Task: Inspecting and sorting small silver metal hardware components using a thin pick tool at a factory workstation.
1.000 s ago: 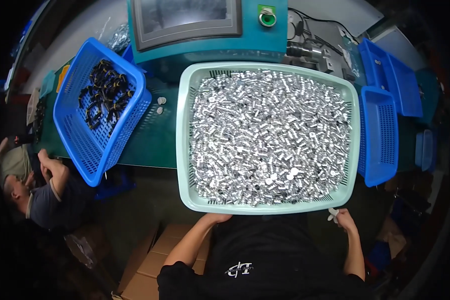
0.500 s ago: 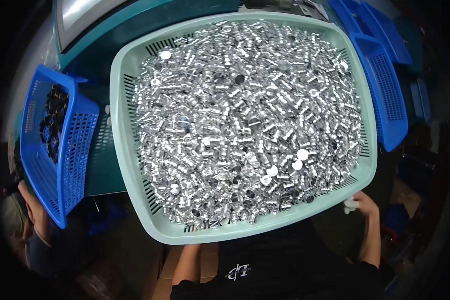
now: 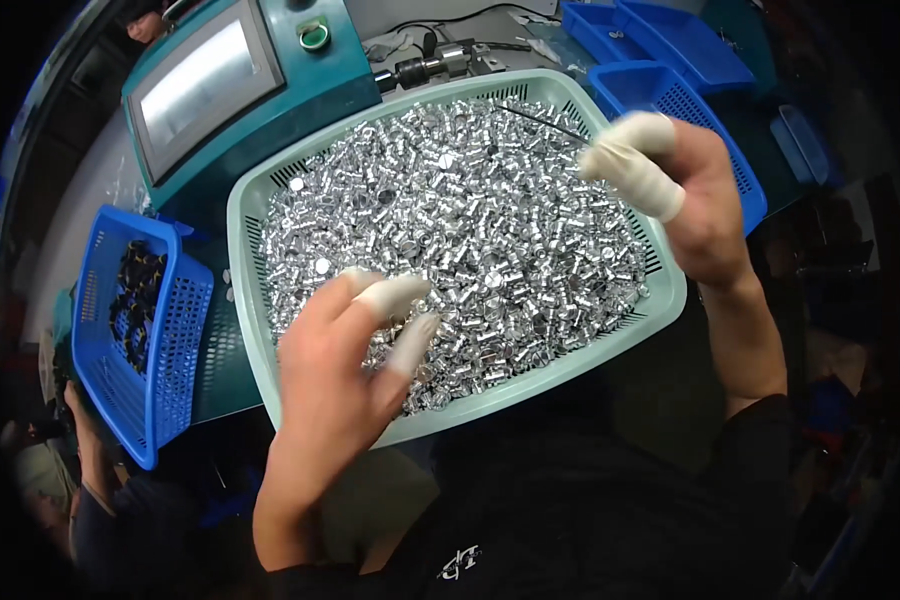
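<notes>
A light green plastic basket [image 3: 242,275] with slotted sides stands in front of me, heaped with small shiny metal fittings [image 3: 510,240]. Over its near left part hovers my left hand [image 3: 340,350], thumb and fingers apart, with white finger cots on the tips; nothing shows between them. At the far right side my right hand [image 3: 680,190], also in white finger cots, pinches a thin dark rod [image 3: 542,122]. The rod slants leftward over the fittings; its grip end is hidden by the fingers.
On the left sits a blue basket [image 3: 175,350] holding black parts [image 3: 138,300]. Behind stand a teal machine with a screen [image 3: 205,80], a green button [image 3: 314,37] and a metal shaft [image 3: 420,72]. Blue trays [image 3: 690,45] lie far right. Another person's arm [image 3: 90,450] shows far left.
Both hands have come up from the basket's near edge to above it, and the right now holds the thin rod. The basket appears lower and smaller, with more of the machine in view.
</notes>
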### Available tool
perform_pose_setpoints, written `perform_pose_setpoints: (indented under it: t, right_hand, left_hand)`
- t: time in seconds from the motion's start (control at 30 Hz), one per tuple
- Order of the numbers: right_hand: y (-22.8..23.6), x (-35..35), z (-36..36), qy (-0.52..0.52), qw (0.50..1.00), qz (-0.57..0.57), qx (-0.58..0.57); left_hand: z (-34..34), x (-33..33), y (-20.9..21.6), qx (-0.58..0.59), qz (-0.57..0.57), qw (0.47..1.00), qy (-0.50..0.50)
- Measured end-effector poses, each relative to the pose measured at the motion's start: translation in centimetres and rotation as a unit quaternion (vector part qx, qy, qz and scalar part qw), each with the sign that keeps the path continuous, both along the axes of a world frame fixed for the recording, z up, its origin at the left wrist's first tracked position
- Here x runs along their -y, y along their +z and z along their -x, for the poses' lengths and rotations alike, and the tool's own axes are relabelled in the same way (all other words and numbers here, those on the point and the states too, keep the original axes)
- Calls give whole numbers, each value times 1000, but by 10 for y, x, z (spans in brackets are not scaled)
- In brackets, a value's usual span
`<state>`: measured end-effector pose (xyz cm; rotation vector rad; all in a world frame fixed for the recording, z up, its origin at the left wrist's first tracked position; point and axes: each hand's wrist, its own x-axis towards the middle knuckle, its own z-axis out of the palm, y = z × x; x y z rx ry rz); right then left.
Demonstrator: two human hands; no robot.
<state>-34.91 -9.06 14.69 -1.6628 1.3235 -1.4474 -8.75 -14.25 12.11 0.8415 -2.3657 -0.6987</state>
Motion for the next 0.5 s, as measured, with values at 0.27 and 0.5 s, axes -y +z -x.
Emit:
perform_pose_setpoints:
  t: [0.27, 0.5]
  right_hand:
    - [2, 52, -23, 7, 996, -5, 88]
    - [-10, 69, -34, -42, 994, -5, 96]
  left_hand:
    - [58, 4, -16, 130, 89, 987, -30]
    - [41, 11, 6, 21, -152, 988, 15]
